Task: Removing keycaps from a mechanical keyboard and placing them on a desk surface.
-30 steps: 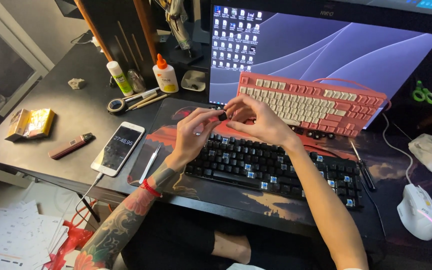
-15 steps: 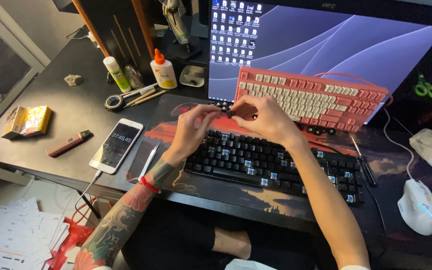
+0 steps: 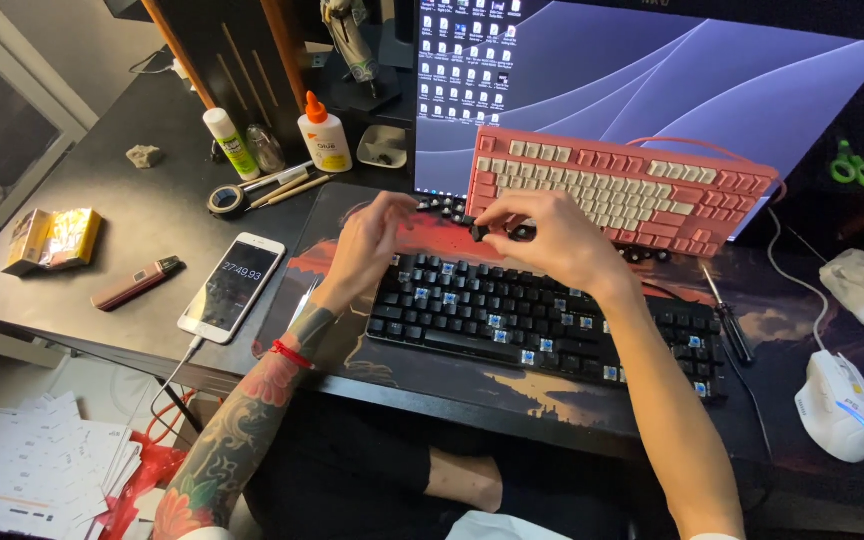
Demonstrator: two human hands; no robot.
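A black keyboard [image 3: 542, 325] with several keycaps off, blue switches showing, lies on a printed desk mat [image 3: 352, 360]. Above its far edge my right hand [image 3: 542, 240] pinches a small black keycap [image 3: 475, 232] in its fingertips. My left hand [image 3: 367, 245] hovers beside it with fingers spread and nothing in them. Loose black keycaps [image 3: 642, 255] lie in a row behind the keyboard. A pink and cream keyboard [image 3: 622, 190] leans against the monitor [image 3: 652, 90].
A phone [image 3: 232, 285] on a cable lies left of the mat, next to a slim brown device [image 3: 134, 283] and a yellow box [image 3: 52, 240]. Glue bottles [image 3: 324, 135], a tape roll [image 3: 225, 199], a screwdriver [image 3: 727, 315] and a white mouse [image 3: 837, 405] surround the work.
My hands have drawn apart: the left let go and opened beside the right, which keeps the keycap. The view shifted slightly.
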